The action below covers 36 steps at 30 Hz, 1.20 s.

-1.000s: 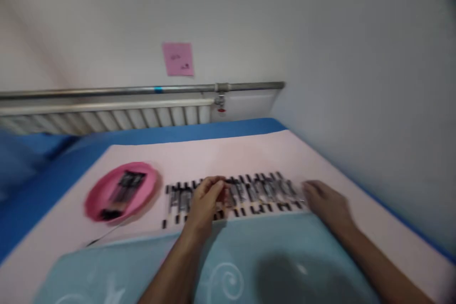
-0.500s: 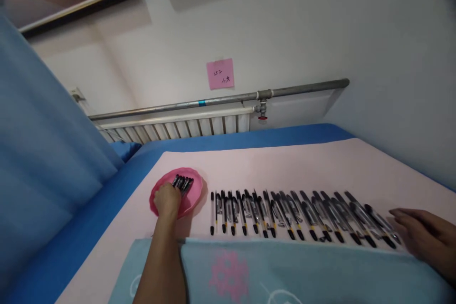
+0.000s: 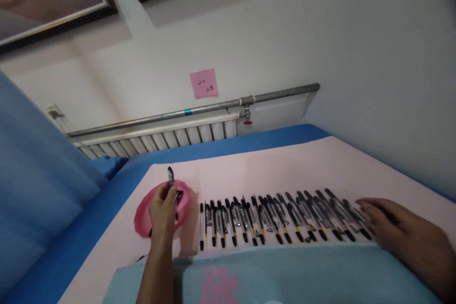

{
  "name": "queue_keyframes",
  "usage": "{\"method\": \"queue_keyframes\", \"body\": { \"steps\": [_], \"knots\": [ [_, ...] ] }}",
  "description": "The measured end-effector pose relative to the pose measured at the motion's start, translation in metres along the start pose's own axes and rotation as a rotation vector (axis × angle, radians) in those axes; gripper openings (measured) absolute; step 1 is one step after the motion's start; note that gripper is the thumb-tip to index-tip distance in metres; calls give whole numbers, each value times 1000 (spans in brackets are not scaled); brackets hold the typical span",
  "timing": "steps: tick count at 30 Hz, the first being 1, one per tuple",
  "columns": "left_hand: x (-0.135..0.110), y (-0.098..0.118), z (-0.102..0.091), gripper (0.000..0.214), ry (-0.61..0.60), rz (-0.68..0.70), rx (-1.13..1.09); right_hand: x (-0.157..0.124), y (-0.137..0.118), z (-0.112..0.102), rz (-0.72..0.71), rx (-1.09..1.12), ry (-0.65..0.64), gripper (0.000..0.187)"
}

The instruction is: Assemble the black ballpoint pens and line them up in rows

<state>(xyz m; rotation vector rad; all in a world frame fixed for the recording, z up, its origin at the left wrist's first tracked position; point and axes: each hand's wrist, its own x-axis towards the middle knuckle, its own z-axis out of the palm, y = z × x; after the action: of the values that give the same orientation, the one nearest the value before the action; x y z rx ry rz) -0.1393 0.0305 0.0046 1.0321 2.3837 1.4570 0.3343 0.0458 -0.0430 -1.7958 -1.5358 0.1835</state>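
My left hand (image 3: 162, 211) is closed around a black-capped pen (image 3: 171, 176), whose capped end sticks up above the fingers. It is over a pink scalloped plate (image 3: 141, 218), where more dark pens (image 3: 179, 195) lie, partly hidden by the hand. To the right, clear pens with black caps (image 3: 251, 223) lie side by side in a long row on the pink sheet. At the row's right end is my right hand (image 3: 402, 225), fingers stretched out and loosely bent, close to the last pens. Whether its fingertips touch them is blurred.
The pink sheet (image 3: 249, 171) covers a blue surface (image 3: 199, 149). A light-blue cloth (image 3: 302, 270) lies along the near side. A blue curtain (image 3: 42, 175) hangs at left. Behind are a radiator (image 3: 171, 138) and a metal pipe (image 3: 213, 105).
My left hand has lifted from the plate with a pen now upright in its fingers. My right hand has come closer to the row's end. The whole view has shifted and tilted.
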Motion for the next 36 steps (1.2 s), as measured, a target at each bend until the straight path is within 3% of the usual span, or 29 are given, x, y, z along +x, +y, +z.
{"method": "queue_keyframes", "body": {
  "steps": [2,4,6,10,14,17,20,25,28,30,34,36],
  "knots": [
    [-31,24,19,29,-232,-140,-624,-14,-46,-10,-39,101,-75,28],
    [-67,47,39,26,-517,-348,-1002,-28,-92,-14,-155,204,-200,28],
    [-101,64,55,24,-718,-496,-1158,-39,-132,-10,-240,292,-426,27],
    [-133,71,68,23,-832,-610,-1196,-52,-173,10,-244,450,-713,19],
    [-128,61,68,24,-882,-580,-1191,-63,-168,37,-163,531,-820,15],
    [-120,58,67,24,-829,-553,-1182,-70,-156,49,-116,556,-867,15],
    [-110,57,65,18,-768,-544,-1150,-72,-153,50,-113,579,-871,17],
    [-75,47,52,8,-525,-561,-1180,-70,-157,41,-84,565,-928,14],
    [-62,41,45,3,-480,-585,-1232,-70,-157,41,-38,607,-906,16],
    [-66,41,43,4,-567,-598,-1221,-70,-156,44,10,671,-925,19],
    [-91,48,46,23,-962,-613,-1018,-70,-154,50,184,847,-1053,18],
    [-100,50,48,30,-1043,-577,-996,-69,-154,51,267,910,-1108,17]
  ]
}}
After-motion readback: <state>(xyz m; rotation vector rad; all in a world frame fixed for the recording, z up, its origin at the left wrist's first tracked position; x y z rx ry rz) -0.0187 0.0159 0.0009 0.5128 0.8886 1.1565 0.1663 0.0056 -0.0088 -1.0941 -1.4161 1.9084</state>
